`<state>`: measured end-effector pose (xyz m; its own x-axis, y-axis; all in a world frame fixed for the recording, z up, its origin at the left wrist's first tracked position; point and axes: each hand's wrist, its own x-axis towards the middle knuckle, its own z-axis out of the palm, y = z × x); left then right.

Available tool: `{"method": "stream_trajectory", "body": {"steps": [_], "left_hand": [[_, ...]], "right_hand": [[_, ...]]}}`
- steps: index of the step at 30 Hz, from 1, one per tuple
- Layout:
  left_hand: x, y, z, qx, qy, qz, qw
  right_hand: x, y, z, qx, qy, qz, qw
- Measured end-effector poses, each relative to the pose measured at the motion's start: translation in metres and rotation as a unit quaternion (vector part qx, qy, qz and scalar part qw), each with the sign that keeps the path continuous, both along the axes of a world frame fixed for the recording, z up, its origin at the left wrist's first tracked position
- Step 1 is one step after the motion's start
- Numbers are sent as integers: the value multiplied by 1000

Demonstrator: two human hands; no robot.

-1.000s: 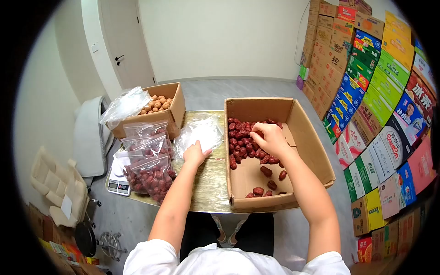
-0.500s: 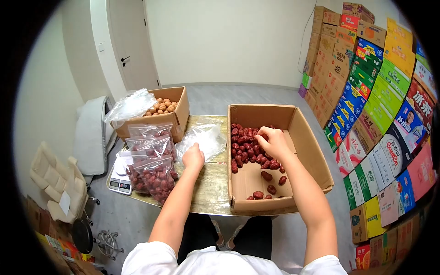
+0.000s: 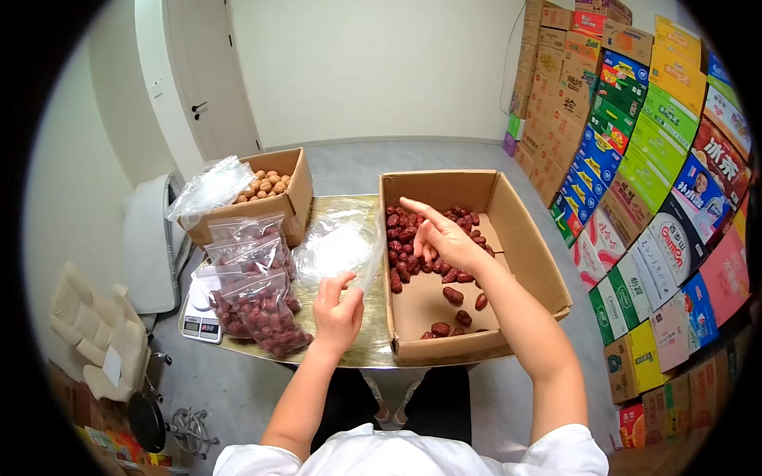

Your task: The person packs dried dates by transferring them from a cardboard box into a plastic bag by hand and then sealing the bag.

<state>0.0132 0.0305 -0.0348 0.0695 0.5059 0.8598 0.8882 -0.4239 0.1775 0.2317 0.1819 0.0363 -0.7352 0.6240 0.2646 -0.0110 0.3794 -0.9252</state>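
My left hand (image 3: 339,313) is closed at the near edge of a clear plastic bag (image 3: 337,238), which stretches from its fingertips across the table. My right hand (image 3: 444,238) is over a large cardboard box (image 3: 536,262), index finger stretched out and the other fingers loosely bent, with nothing visible in it. Below that hand, wrinkled red dates (image 3: 403,234) are heaped at the far left of the box, and several loose ones lie nearer its front. Filled zip bags of dates (image 3: 274,313) stand left of my left hand.
A white digital scale (image 3: 202,327) is at the table's left edge, partly behind the date bags. Behind them, a cardboard box of walnuts (image 3: 270,185) has clear bags (image 3: 210,189) over its corner. Stacked cartons (image 3: 635,190) line the right wall; an office chair (image 3: 99,325) stands left.
My left hand has moved nearer to me, pulling the bag's near edge along. My right hand has shifted left over the dates, its index finger now extended. The view has turned slightly.
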Motion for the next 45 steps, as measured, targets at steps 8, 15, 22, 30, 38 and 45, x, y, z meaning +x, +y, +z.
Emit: {"method": "stream_trajectory", "body": {"steps": [8, 15, 22, 30, 38, 45], "left_hand": [[-4, -16, 11, -88, 79, -136, 984], [8, 4, 5, -226, -281, -349, 865], [32, 36, 12, -282, -394, -204, 851], [40, 13, 27, -120, -136, -187, 965], [42, 1, 29, -101, -103, -173, 974], [39, 0, 32, -91, -58, -191, 976]], "right_hand": [[-6, 6, -9, -12, -7, 73, 997], [-6, -2, -12, -41, -100, 93, 990], [-10, -4, -13, -44, -110, 89, 989], [-10, -5, -7, -63, -31, 74, 995], [-10, -3, -11, -78, -22, 69, 994], [-16, -2, -24, -77, 13, 56, 995]]}}
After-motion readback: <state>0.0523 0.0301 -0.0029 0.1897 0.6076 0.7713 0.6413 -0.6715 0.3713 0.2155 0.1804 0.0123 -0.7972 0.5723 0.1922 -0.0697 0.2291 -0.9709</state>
